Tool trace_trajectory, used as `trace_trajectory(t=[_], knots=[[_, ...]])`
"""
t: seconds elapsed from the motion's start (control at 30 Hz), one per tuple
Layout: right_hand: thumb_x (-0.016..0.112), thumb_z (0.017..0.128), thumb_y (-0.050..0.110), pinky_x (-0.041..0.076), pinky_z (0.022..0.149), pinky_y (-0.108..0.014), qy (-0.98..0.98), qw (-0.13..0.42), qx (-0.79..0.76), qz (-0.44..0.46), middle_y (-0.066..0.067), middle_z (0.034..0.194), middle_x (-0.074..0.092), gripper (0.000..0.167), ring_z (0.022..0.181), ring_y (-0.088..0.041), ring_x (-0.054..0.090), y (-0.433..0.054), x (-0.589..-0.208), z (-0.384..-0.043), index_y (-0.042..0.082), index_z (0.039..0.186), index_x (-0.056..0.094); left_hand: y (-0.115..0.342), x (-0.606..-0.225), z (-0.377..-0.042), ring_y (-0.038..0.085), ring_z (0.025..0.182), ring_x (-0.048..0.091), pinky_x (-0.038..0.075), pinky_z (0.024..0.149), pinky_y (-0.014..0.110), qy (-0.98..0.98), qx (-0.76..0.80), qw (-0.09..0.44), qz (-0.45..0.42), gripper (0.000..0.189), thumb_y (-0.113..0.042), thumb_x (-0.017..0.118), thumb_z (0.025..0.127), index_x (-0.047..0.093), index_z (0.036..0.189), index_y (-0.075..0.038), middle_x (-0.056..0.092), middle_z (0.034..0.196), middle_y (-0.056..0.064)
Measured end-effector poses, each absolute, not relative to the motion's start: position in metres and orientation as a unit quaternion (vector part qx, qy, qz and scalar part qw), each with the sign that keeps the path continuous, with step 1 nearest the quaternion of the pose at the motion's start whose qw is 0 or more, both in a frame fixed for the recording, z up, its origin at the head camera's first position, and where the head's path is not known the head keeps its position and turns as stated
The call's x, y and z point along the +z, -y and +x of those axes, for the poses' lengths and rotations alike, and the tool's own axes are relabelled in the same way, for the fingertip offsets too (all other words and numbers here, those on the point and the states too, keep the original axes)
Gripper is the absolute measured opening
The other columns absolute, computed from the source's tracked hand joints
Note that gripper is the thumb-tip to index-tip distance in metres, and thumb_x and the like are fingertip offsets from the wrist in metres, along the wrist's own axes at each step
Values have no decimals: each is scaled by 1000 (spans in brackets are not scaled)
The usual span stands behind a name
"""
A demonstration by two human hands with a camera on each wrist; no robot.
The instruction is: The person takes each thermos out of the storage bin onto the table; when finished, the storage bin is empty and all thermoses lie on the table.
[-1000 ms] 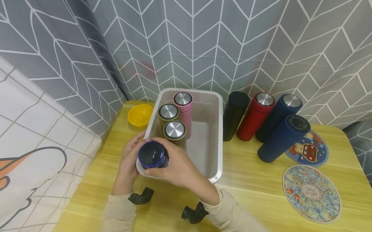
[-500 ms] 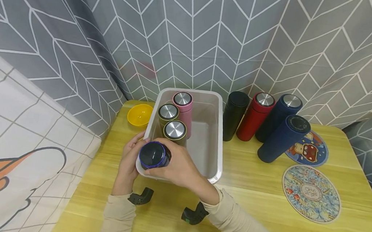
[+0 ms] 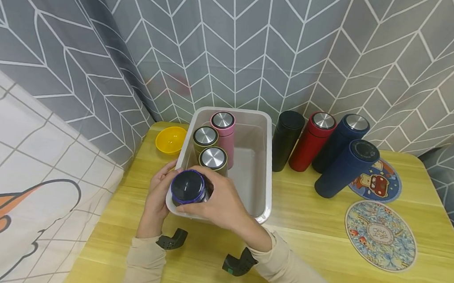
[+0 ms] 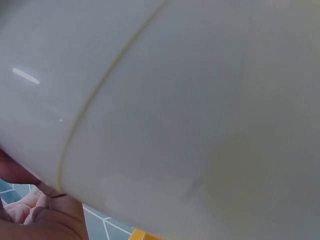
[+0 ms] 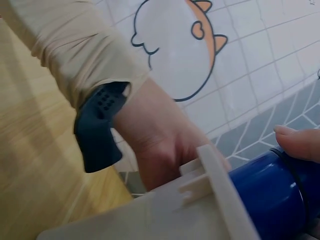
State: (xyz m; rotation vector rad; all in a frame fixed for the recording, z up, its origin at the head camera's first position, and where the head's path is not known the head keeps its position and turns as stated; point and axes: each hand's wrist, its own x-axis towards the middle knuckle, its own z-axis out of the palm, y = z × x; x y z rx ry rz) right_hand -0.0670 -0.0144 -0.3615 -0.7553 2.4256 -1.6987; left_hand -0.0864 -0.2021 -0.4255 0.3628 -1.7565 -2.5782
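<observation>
A blue vacuum flask (image 5: 272, 187) with a dark lid (image 3: 188, 186) stands upright in the near left corner of a pale plastic bin (image 3: 270, 171). My right hand (image 3: 220, 198) grips this flask near its top, thumb on the near side and fingers round the far side. My left hand (image 3: 157, 200) holds the bin's left wall from outside, its fingers at the rim; the bin hides part of it in the right wrist view. Also in the bin are a pink flask (image 3: 226, 146) and two olive-gold flasks, one farther back (image 3: 205, 136) and one nearer (image 3: 213, 158), with silver lid tops.
Right of the bin stand a black flask (image 3: 287, 142), a red one (image 3: 311, 143) and two navy ones, one at the back (image 3: 339, 143) and one nearer (image 3: 342, 173). Two round mats (image 3: 380, 235) lie beyond them. A yellow bowl (image 3: 171, 140) sits left of the bin.
My right hand and the blue flask's lid have shifted slightly to the right. The left hand keeps its place at the bin, and the other flasks stand as before.
</observation>
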Motion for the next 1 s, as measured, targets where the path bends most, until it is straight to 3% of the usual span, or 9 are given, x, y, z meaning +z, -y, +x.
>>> trace_trajectory(t=[0.4,0.57,0.63,0.8,1.0], knots=[[97,60,18,53,101,-32,-765,14,-606,-217,3,124,70,78,114,-15,65,-2,-336,-60,20,130,63,203,-425,-86,10,99,65,57,86,24,571,-812,2,121,32,-9,52,98,61,128,-15,72,105,-9],[96,61,11,53,101,-29,-736,1,-642,-215,3,123,70,80,114,-13,65,-15,-320,-55,18,132,62,202,-426,-87,10,99,65,57,86,27,578,-806,-4,130,32,-10,53,98,61,128,-16,71,106,-9],[95,61,9,54,101,-35,-726,-15,-652,-218,1,125,70,80,115,-17,64,-21,-314,-53,16,134,61,202,-425,-87,11,100,64,56,86,28,582,-802,-6,135,30,-11,54,98,63,125,-19,69,106,-9],[94,62,5,56,99,-41,-718,-52,-658,-221,-1,128,68,81,116,-25,65,-37,-300,-49,13,135,61,202,-424,-87,13,105,59,51,89,29,600,-787,-14,146,32,-14,55,98,61,130,-17,65,111,-9],[93,60,-2,56,100,-34,-703,-77,-671,-224,-1,130,68,83,117,-18,64,-54,-281,-43,10,135,60,201,-422,-88,17,114,50,43,98,38,614,-774,-24,156,45,-16,54,99,50,143,-9,60,118,-10]])
